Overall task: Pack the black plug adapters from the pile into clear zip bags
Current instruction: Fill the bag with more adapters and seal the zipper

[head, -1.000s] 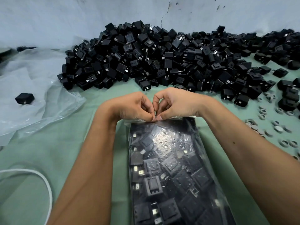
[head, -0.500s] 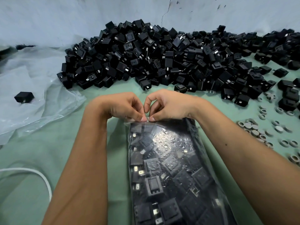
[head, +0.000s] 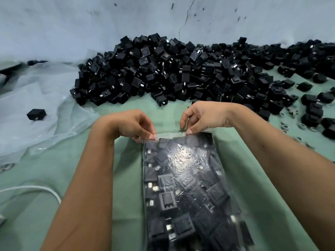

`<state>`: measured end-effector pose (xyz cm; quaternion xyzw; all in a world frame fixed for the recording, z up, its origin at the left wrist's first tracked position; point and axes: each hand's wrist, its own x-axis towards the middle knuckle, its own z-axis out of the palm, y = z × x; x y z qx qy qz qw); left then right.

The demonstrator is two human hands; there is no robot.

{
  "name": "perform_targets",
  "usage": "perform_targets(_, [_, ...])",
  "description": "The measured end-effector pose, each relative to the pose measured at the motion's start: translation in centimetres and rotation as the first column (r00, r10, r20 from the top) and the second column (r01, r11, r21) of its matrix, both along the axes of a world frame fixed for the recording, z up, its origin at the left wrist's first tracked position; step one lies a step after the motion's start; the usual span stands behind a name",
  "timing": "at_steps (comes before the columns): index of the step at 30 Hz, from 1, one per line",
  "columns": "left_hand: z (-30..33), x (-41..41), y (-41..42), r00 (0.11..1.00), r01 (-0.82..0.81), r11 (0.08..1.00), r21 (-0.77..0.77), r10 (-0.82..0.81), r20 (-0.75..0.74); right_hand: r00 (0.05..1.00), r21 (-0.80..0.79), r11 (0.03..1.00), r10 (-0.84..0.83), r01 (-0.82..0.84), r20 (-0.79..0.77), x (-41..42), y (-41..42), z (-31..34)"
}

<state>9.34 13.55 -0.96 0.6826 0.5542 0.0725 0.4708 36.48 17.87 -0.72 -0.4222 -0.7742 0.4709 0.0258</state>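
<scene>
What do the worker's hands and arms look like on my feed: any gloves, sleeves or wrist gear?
None visible. The left hand and right hand are bare, with no gloves, and no rings show on the visible fingers. Both forearms are uncovered up to the frame edge: no sleeves, watch, wrist strap or bands. Fingernails look short and unpainted. No cable is attached to either arm.

both hands (head: pixel 134 126) pinch filled zip bag (head: pixel 183 187)
</scene>
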Motion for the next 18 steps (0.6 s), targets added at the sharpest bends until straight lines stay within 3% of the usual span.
perform_targets(6, [0.0,0.0,-0.6,0.999,-0.036,0.999,0.019,0.036,0.03,1.0,0.03,0.999,0.014,-0.015,0.025,0.9,0.5,0.1])
perform_targets(10, [0.2,-1.2,-1.0,0.994,-0.07,0.997,-0.017,0.068,-0.09,0.999,-0.107,0.994,0.011,-0.007,0.042,3.6,0.8,0.5])
perform_targets(13, [0.7,-2.1,-1.8,0.997,-0.068,0.994,-0.08,0.065,-0.038,1.0,-0.102,0.995,0.009,-0.008,0.009,4.6,0.4,0.2])
perform_targets(18, [0.0,-1.7,-3.0,0.991,-0.13,0.991,0.026,0.129,0.031,1.0,-0.02,1.0,-0.009,0.009,-0.022,5.1,-0.5,-0.3])
